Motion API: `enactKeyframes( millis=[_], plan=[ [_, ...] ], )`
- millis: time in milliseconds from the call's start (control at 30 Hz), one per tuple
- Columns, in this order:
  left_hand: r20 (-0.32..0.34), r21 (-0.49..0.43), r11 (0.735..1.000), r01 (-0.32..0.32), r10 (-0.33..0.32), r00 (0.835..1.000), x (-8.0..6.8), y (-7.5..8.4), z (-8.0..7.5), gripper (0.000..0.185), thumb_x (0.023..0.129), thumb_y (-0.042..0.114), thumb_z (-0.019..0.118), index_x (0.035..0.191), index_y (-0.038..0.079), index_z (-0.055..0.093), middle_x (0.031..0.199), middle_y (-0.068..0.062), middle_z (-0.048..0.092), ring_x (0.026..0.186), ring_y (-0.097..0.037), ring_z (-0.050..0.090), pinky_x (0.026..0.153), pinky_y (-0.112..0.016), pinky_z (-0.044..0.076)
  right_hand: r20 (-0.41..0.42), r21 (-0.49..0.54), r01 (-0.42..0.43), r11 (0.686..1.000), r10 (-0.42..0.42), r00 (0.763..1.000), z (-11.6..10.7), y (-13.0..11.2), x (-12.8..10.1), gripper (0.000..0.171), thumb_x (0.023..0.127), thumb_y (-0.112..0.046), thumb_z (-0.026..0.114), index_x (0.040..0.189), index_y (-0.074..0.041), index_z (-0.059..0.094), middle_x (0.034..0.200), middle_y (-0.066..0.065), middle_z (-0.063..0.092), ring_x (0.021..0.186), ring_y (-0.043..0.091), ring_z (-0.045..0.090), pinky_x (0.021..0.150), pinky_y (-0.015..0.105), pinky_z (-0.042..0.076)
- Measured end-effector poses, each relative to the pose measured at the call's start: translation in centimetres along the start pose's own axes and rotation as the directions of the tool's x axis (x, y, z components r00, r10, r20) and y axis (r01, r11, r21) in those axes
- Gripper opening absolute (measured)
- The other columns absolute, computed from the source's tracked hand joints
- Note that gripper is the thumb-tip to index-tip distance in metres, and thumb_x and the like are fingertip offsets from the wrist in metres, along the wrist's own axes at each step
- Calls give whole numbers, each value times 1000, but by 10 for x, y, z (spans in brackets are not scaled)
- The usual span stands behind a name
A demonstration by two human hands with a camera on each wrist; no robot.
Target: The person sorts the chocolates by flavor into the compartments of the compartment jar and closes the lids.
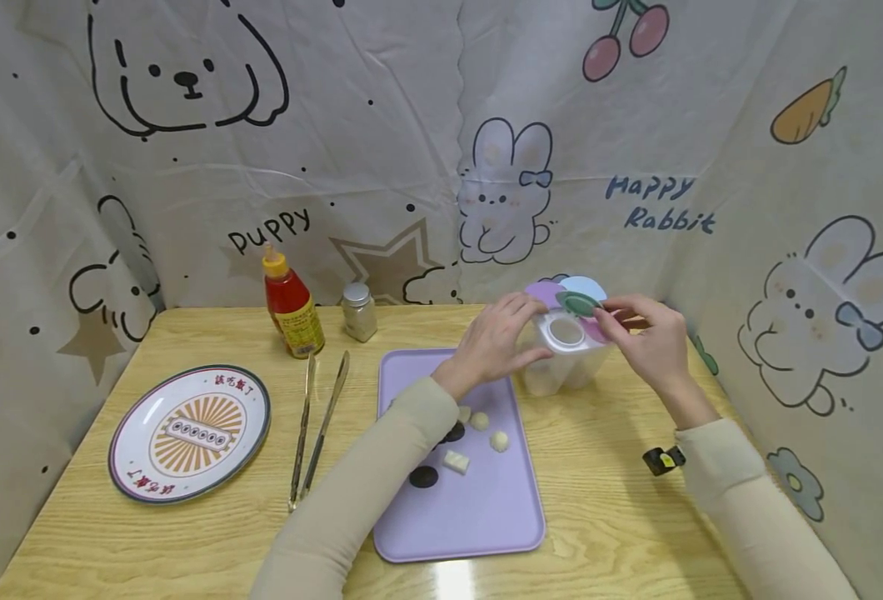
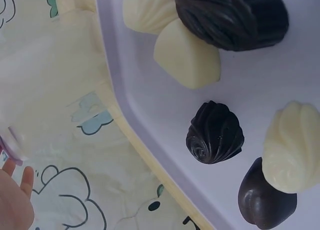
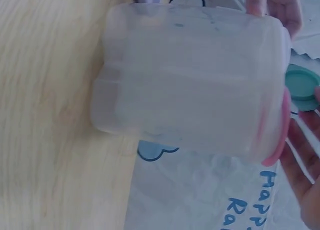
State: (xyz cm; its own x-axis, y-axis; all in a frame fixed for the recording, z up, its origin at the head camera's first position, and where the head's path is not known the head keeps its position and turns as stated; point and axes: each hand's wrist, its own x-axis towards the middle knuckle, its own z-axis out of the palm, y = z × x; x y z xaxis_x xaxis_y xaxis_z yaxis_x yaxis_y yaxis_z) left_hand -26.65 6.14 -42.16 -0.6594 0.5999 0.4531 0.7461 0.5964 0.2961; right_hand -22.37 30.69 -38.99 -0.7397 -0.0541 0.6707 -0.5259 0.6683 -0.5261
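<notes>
A translucent dispenser box (image 1: 554, 379) with several coloured flip lids stands on the table behind the tray's right corner. My left hand (image 1: 490, 337) holds its left side, thumb at the front and fingers at the top edge. The green lid (image 1: 579, 303) is raised, baring a round opening (image 1: 566, 332) beneath. My right hand (image 1: 647, 337) pinches this lid by its right edge. In the right wrist view, the pink lid (image 3: 284, 127) lies down on the box, close by the fingers (image 3: 300, 145) of my right hand.
A lilac tray (image 1: 479, 521) bears several dark and cream moulded pieces, such as a dark shell-like one (image 2: 215, 132). Tongs (image 1: 325, 425), a decorated plate (image 1: 246, 433), a red sauce bottle (image 1: 287, 308) and a small jar (image 1: 360, 312) stand left. A black object (image 1: 659, 461) lies by my right sleeve.
</notes>
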Motion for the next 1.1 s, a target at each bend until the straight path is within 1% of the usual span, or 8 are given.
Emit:
enactKeyframes(
  millis=[67, 167, 267, 467, 600, 700, 800, 1100],
  plan=[
    [2, 6, 1000, 0, 0, 1000, 0, 0, 0, 63, 91, 51, 79, 140, 16, 60, 148, -4, 62, 143, -21, 54, 121, -37, 43, 33, 14, -89, 996, 88, 996, -3, -5, 2, 13, 89, -4, 81, 100, 3, 79, 94, 17, 79, 78, -19, 60, 70, 3, 50],
    [3, 20, 1000, -1, 1, 1000, 1, -1, 0, 64, 90, 52, 79, 140, 16, 60, 148, -4, 62, 142, -20, 54, 119, -37, 45, 94, 0, -212, 977, 211, 973, -8, -10, 7, 18, 93, -16, 81, 103, -2, 80, 93, -6, 76, 77, -12, 62, 66, 6, 51],
    [13, 41, 999, 1, -1, 1000, 1, -2, -1, 65, 90, 53, 79, 140, 17, 60, 148, -3, 62, 141, -20, 55, 118, -37, 46, 148, -33, -284, 958, 286, 947, -12, -12, 11, 25, 94, -26, 81, 107, -4, 80, 92, -26, 67, 79, -7, 61, 63, 11, 52],
    [82, 51, 999, 8, -12, 997, 1, -1, -11, 69, 94, 53, 75, 149, 17, 54, 153, -5, 58, 145, -22, 52, 120, -40, 44, 191, -46, -324, 945, 327, 926, -15, -12, 16, 31, 95, -32, 79, 109, -5, 79, 91, -27, 65, 82, -3, 61, 64, 13, 52],
    [114, 31, 999, 11, -14, 993, -10, -5, -23, 72, 97, 53, 70, 155, 17, 49, 156, -7, 55, 146, -25, 52, 122, -43, 43, 191, -42, -350, 936, 351, 917, -17, -12, 15, 32, 96, -33, 79, 109, -4, 78, 89, -33, 63, 83, -2, 60, 65, 15, 51],
    [126, 17, 999, 37, -39, 991, -30, -13, -34, 72, 98, 53, 69, 156, 17, 48, 157, -7, 55, 145, -26, 53, 122, -44, 43, 192, -40, -359, 933, 359, 913, -20, -12, 13, 33, 96, -33, 78, 110, -3, 78, 89, -34, 63, 84, -2, 60, 66, 14, 51],
    [140, 28, 996, 84, -87, 986, -57, -25, -49, 70, 98, 52, 69, 155, 16, 50, 156, -8, 55, 143, -27, 55, 120, -46, 45, 200, -38, -351, 936, 351, 915, -20, -11, 13, 34, 97, -34, 77, 111, -3, 77, 91, -32, 63, 84, -1, 61, 66, 13, 52],
    [103, 79, 967, 242, -249, 963, -159, -58, -97, 64, 97, 46, 73, 149, 14, 56, 145, -11, 63, 133, -32, 63, 107, -52, 54, 212, -10, -350, 937, 344, 915, -18, -11, 14, 33, 97, -32, 78, 111, -3, 78, 90, -30, 66, 81, 0, 62, 66, 13, 53]
  ],
)
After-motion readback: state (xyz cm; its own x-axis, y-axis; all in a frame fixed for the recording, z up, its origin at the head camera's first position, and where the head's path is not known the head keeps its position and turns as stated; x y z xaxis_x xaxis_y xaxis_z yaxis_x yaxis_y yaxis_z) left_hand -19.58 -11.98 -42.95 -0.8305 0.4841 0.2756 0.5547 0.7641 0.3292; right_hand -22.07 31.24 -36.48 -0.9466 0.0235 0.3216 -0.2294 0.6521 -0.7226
